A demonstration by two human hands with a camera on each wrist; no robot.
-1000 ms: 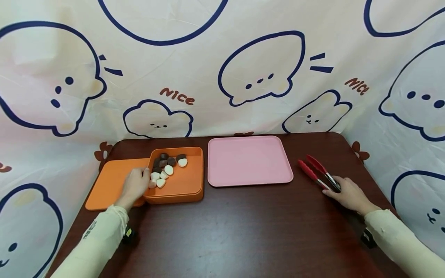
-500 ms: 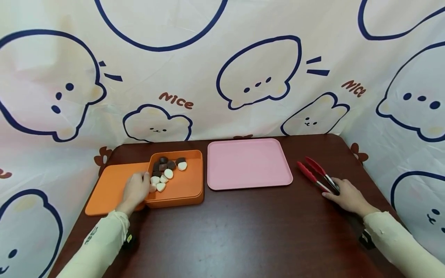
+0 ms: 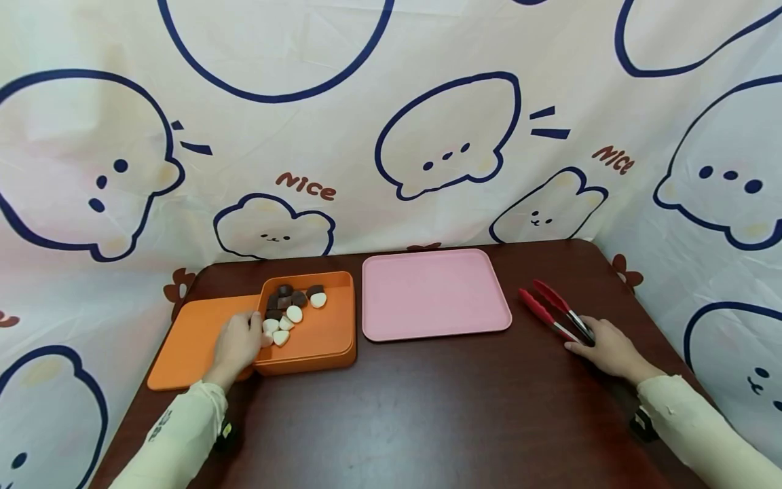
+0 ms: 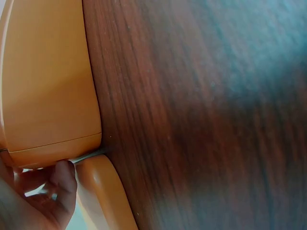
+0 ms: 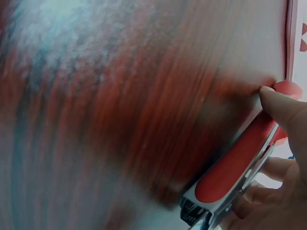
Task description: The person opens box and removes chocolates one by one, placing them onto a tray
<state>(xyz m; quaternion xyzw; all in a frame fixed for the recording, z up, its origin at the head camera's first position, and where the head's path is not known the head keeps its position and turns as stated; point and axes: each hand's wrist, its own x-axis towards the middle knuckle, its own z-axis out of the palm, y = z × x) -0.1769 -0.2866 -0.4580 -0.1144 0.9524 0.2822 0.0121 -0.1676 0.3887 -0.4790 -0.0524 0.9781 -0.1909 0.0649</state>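
An orange box (image 3: 326,331) stands at the left of the table, with several dark brown pieces (image 3: 285,291) and white pieces (image 3: 294,314) lying inside, mostly along its left side. My left hand (image 3: 238,343) grips the box's left wall; in the left wrist view its thumb (image 4: 66,184) presses low on the box's side (image 4: 48,86). On the right, my right hand (image 3: 611,348) holds a pair of tongs (image 3: 546,309) by the metal handle end, red tips pointing away and slightly spread. The right wrist view shows the fingers curled around the tongs' red-padded handle (image 5: 237,160).
An orange lid (image 3: 192,339) lies flat left of the box, partly behind the left hand. Right of the box is a pink tray (image 3: 436,295), bare. The dark wooden table (image 3: 427,414) backs onto a printed cloth (image 3: 342,136) that also hangs at both sides.
The whole scene has shifted slightly downward in the head view. Both hands keep their holds, and the box, pieces, tray and tongs have not visibly moved on the table.
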